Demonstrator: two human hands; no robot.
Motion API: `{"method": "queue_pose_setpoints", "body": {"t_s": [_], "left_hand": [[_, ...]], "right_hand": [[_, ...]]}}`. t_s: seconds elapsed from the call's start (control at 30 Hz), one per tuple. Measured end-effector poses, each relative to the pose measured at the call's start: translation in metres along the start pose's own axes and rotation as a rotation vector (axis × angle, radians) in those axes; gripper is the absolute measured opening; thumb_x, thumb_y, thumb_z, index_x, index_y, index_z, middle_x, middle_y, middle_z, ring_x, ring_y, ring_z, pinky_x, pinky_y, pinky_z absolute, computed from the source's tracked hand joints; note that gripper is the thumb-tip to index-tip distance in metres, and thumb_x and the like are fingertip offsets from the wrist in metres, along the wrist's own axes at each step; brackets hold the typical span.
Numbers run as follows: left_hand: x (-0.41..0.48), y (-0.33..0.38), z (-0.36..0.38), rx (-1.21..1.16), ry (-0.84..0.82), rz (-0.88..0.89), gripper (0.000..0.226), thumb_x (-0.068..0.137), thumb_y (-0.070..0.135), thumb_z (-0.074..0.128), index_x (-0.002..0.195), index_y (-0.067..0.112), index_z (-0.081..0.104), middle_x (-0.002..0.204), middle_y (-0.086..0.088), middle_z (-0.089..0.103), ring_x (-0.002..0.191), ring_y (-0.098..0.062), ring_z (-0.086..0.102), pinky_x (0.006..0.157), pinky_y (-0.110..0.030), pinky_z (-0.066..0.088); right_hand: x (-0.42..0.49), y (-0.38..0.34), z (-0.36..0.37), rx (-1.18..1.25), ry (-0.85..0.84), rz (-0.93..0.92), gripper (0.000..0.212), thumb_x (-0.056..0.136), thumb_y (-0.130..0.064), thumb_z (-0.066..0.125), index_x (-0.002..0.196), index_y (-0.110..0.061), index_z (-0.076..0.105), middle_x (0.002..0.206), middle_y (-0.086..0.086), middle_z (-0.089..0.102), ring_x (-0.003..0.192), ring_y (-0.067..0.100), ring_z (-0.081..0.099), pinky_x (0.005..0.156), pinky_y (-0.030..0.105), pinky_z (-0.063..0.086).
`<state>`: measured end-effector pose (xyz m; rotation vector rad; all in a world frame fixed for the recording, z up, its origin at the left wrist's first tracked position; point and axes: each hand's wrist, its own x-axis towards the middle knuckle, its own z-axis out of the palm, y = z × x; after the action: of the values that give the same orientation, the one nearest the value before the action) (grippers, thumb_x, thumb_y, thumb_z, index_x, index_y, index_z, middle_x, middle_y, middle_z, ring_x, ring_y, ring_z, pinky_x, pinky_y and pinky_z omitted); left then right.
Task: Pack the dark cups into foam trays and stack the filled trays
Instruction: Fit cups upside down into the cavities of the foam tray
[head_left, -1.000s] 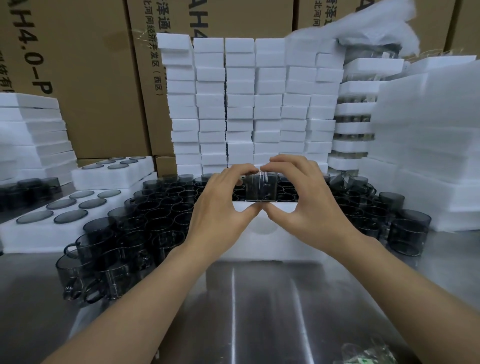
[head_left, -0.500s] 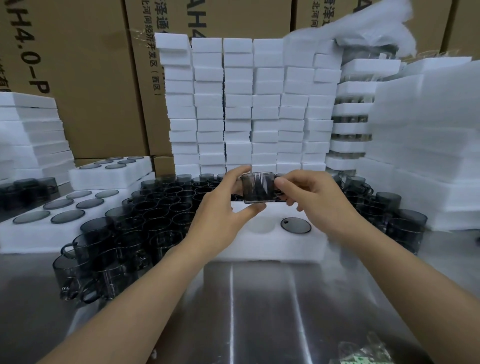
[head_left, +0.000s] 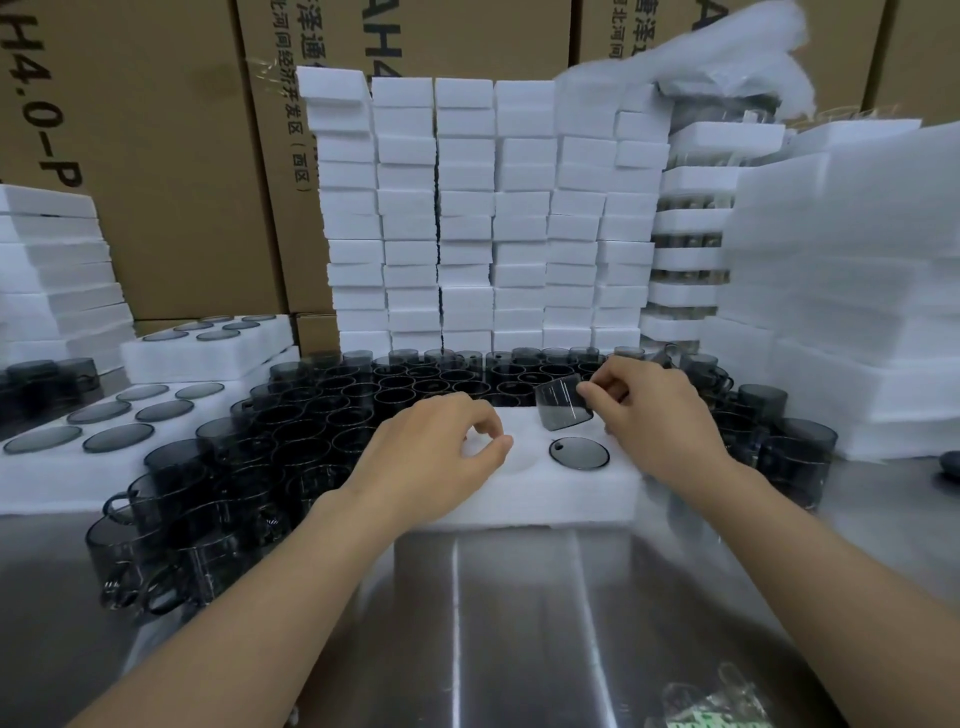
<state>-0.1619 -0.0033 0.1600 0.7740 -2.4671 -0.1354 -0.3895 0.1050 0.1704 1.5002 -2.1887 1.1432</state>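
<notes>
One dark cup (head_left: 562, 407) is pinched, tilted, in the right hand (head_left: 657, 415) above the foam tray (head_left: 566, 493) at frame centre. The left hand (head_left: 434, 457) rests on the tray, fingers curled and holding nothing. A second cup (head_left: 578, 453) sits seated in a tray hole just below.

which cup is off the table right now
The tilted dark cup pinched in the right hand above the foam tray; the other cups stand on the table or sit in trays.
</notes>
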Motion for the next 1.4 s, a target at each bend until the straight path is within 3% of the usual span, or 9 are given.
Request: {"method": "queue_pose_setpoints", "body": {"t_s": [0.13,0.3,0.43,0.67,0.8,0.9,1.13,1.3,1.4], "left_hand": [[0.0,0.0,0.001,-0.004,-0.005,-0.005,0.019,0.103,0.057,0.052,0.106,0.043,0.064,0.105,0.019,0.061,0.103,-0.007,0.057,0.084,-0.036,0.046],[-0.001,0.0,0.002,-0.018,-0.002,-0.004,0.018,0.103,0.056,0.052,0.105,0.043,0.063,0.105,0.02,0.06,0.102,-0.007,0.058,0.084,-0.036,0.047],[-0.001,0.001,0.002,-0.025,0.0,-0.002,0.016,0.104,0.055,0.052,0.104,0.042,0.062,0.104,0.02,0.059,0.101,-0.006,0.058,0.083,-0.035,0.046],[-0.002,0.001,0.002,-0.036,0.002,0.0,0.017,0.104,0.054,0.052,0.105,0.042,0.063,0.105,0.021,0.059,0.102,-0.007,0.057,0.084,-0.035,0.047],[-0.001,0.001,0.003,-0.034,0.008,0.005,0.018,0.104,0.054,0.052,0.106,0.041,0.063,0.101,0.022,0.057,0.102,-0.006,0.057,0.082,-0.034,0.045],[-0.001,0.001,0.003,-0.032,0.012,0.006,0.018,0.104,0.054,0.052,0.106,0.041,0.063,0.099,0.022,0.056,0.101,-0.006,0.056,0.081,-0.034,0.043],[-0.001,0.001,0.002,-0.035,0.008,0.009,0.015,0.104,0.053,0.051,0.103,0.043,0.062,0.102,0.021,0.057,0.101,-0.006,0.057,0.08,-0.033,0.042],[-0.001,0.001,0.003,-0.029,0.001,0.002,0.016,0.104,0.054,0.051,0.105,0.043,0.062,0.104,0.02,0.058,0.102,-0.007,0.058,0.082,-0.034,0.044],[-0.001,0.001,0.003,-0.025,-0.001,0.001,0.017,0.104,0.054,0.051,0.106,0.042,0.063,0.105,0.019,0.059,0.102,-0.008,0.058,0.085,-0.036,0.048]], "right_hand": [[0.0,0.004,0.004,-0.017,0.022,-0.004,0.02,0.102,-0.046,0.063,0.09,-0.031,0.067,0.076,-0.014,0.071,0.079,0.014,0.069,0.077,0.041,0.058],[0.001,0.004,0.005,0.007,-0.149,0.0,0.026,0.099,-0.042,0.061,0.078,-0.026,0.057,0.071,-0.006,0.067,0.072,0.023,0.066,0.07,0.045,0.057],[0.003,0.005,0.005,-0.009,-0.231,0.026,0.028,0.096,-0.033,0.057,0.074,-0.015,0.054,0.069,0.001,0.061,0.066,0.022,0.053,0.063,0.039,0.046],[0.004,0.008,0.005,-0.032,-0.233,0.04,0.035,0.098,-0.038,0.046,0.073,-0.013,0.049,0.073,0.007,0.06,0.065,0.021,0.049,0.061,0.039,0.041],[0.004,0.009,0.007,0.121,-0.14,0.039,0.021,0.107,-0.044,0.042,0.101,-0.032,0.058,0.086,-0.013,0.068,0.078,0.012,0.064,0.072,0.036,0.052],[0.004,0.007,0.012,0.178,-0.197,0.02,0.027,0.109,-0.051,0.045,0.125,-0.038,0.062,0.097,-0.019,0.067,0.087,0.002,0.064,0.076,0.027,0.048],[0.007,0.008,0.016,0.121,-0.284,0.049,0.022,0.108,-0.049,0.051,0.114,-0.036,0.068,0.097,-0.015,0.068,0.093,0.01,0.063,0.071,0.026,0.043],[0.004,0.008,0.018,0.22,-0.22,0.126,0.041,0.104,-0.059,0.054,0.136,-0.034,0.058,0.113,-0.011,0.067,0.107,0.014,0.065,0.093,0.036,0.051],[0.004,0.009,0.019,0.308,-0.217,0.171,0.041,0.102,-0.057,0.059,0.131,-0.029,0.068,0.111,-0.009,0.071,0.1,0.01,0.068,0.082,0.028,0.05]]}}
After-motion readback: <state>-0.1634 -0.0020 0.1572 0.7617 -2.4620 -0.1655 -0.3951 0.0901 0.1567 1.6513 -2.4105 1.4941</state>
